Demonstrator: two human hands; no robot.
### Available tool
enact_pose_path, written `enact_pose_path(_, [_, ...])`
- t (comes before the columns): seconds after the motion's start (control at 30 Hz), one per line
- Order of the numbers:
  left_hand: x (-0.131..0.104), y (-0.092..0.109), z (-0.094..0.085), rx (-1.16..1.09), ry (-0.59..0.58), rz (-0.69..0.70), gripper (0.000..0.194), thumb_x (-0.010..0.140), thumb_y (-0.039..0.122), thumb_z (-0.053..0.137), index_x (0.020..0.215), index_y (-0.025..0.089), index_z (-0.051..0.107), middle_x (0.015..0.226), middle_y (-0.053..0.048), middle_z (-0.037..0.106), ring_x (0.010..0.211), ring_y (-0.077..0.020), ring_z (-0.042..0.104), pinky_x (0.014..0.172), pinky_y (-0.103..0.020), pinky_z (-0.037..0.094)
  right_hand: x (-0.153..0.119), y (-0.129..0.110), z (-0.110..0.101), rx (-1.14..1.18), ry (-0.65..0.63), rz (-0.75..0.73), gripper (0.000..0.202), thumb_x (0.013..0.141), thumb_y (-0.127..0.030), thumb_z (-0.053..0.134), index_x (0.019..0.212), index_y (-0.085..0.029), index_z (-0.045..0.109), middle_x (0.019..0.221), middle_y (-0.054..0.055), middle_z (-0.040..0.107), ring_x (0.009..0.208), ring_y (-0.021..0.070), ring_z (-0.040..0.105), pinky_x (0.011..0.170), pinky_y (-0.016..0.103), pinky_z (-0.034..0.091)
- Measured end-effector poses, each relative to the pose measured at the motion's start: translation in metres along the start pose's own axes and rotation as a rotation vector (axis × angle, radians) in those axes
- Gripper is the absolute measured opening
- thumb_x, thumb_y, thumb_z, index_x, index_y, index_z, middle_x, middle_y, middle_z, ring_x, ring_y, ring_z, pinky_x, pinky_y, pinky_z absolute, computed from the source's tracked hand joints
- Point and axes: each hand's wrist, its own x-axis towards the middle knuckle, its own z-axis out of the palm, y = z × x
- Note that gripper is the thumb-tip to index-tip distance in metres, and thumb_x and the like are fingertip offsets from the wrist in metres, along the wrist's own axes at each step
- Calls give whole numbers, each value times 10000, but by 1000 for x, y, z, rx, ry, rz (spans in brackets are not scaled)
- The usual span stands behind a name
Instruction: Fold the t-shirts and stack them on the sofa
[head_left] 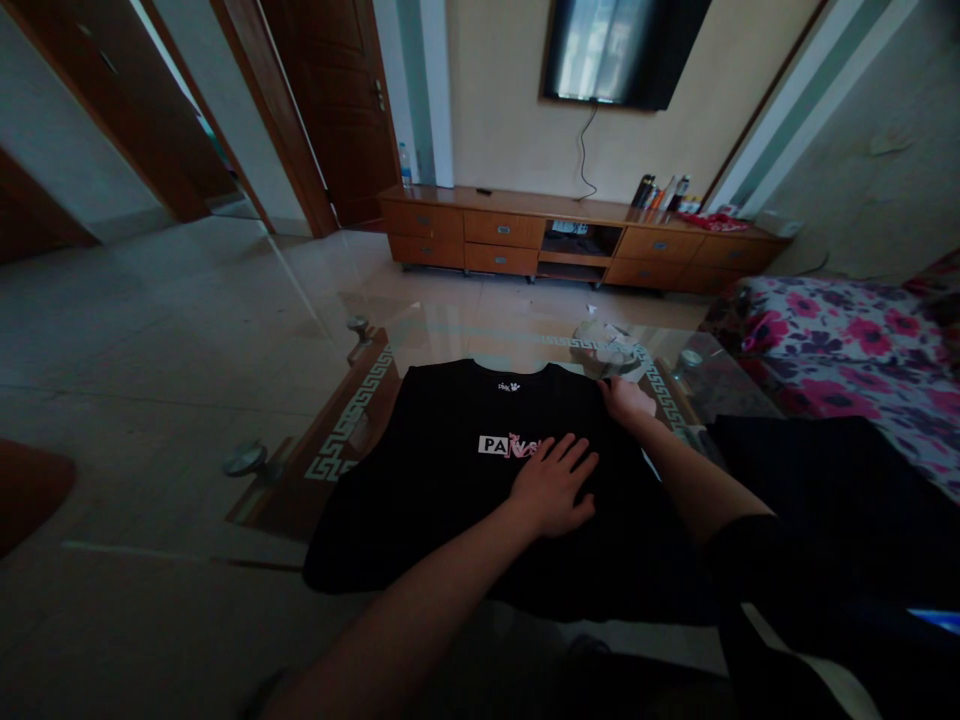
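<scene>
A black T-shirt [442, 510] lies spread on a glass table, its neckline toward the far side. White and pink print runs across its chest, and a small pale mark shows inside the collar. My left hand [553, 488] rests flat on the chest, fingers spread, covering part of the print. At the shirt's far right shoulder, my right hand [628, 402] has its fingers closed on the fabric edge. The shirt's lower part fades into shadow near my body.
The glass table [352, 420] has a key-pattern border and metal fittings. Dark cloth [810, 490] lies to the right by a floral-covered sofa [832, 330]. Across the room stands a low wooden cabinet [502, 245] with bottles on top, below a wall television [622, 50].
</scene>
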Motion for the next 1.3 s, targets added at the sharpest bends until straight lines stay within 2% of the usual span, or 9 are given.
enact_pose_path(0.13, [0, 0, 2, -7, 13, -2, 643, 979, 519, 441, 1561, 250, 391, 1665, -66, 325, 1545, -297, 229, 1247, -520, 198, -17, -9, 4, -84, 159, 29, 574, 1031, -553, 340, 1391, -138, 507, 1241, 264, 631, 1162, 400, 621, 963, 572, 471])
enact_pose_path(0.27, [-1, -1, 3, -17, 27, 2, 643, 976, 525, 446, 1553, 246, 404, 1656, -70, 343, 1539, -297, 245, 1245, -515, 204, -57, -7, 3, -145, 283, -170, 638, 1039, -547, 307, 1505, -123, 407, 1474, 259, 489, 1325, 407, 504, 1049, 563, 428])
enact_pose_path(0.37, [-1, 0, 4, -6, 28, 0, 638, 977, 523, 443, 1551, 247, 407, 1657, -66, 342, 1543, -292, 233, 1250, -514, 192, -95, 9, 11, -192, 240, -340, 681, 1043, -560, 280, 1583, -149, 329, 1622, 195, 346, 1451, 370, 388, 1134, 530, 381])
enact_pose_path(0.5, [0, 0, 7, -6, 31, -5, 641, 969, 522, 458, 1542, 238, 418, 1658, -62, 340, 1542, -280, 236, 1253, -497, 198, -131, 40, 33, -237, 174, -432, 761, 1041, -594, 256, 1621, -102, 275, 1689, 170, 207, 1561, 326, 189, 1230, 498, 270])
enact_pose_path(0.67, [0, 2, 0, -41, 73, -14, 653, 942, 472, 523, 1516, 173, 433, 1602, -112, 416, 1490, -275, 331, 1229, -469, 266, -139, 59, 46, -212, 91, -445, 816, 1021, -672, 256, 1653, -157, 209, 1714, 119, 66, 1578, 302, 111, 1256, 500, 225])
enact_pose_path(0.83, [-7, 7, -18, -62, 185, 16, 409, 929, 245, 527, 1329, 179, 578, 1332, -114, 612, 1228, -253, 554, 1096, -419, 414, -137, 53, 41, -208, 60, -412, 822, 1013, -698, 249, 1661, -196, 182, 1717, 94, 10, 1582, 290, 68, 1267, 486, 186])
enact_pose_path(1.0, [-33, -8, -37, 21, 205, -6, 309, 933, 223, 526, 1225, 205, 624, 1188, -109, 638, 1139, -266, 576, 1048, -448, 431, -143, 45, 41, -212, 71, -344, 766, 1028, -658, 248, 1653, -216, 225, 1719, 77, 72, 1582, 276, 103, 1274, 487, 154])
enact_pose_path(1.13, [-68, -38, -53, 86, 225, -180, 338, 968, 239, 478, 1277, 211, 609, 1259, -113, 626, 1200, -254, 564, 1079, -428, 412, -153, 38, 40, -250, 147, -271, 683, 1054, -553, 233, 1620, -184, 332, 1698, 97, 207, 1573, 263, 164, 1281, 481, 100])
enact_pose_path(1.3, [-125, -81, -64, 199, 173, -471, 489, 1036, 423, 361, 1419, 186, 550, 1476, -147, 550, 1416, -297, 441, 1217, -489, 249, -182, 29, 34, -281, 151, -215, 696, 1049, -560, 224, 1629, -185, 309, 1709, 106, 152, 1571, 294, 161, 1268, 506, 106])
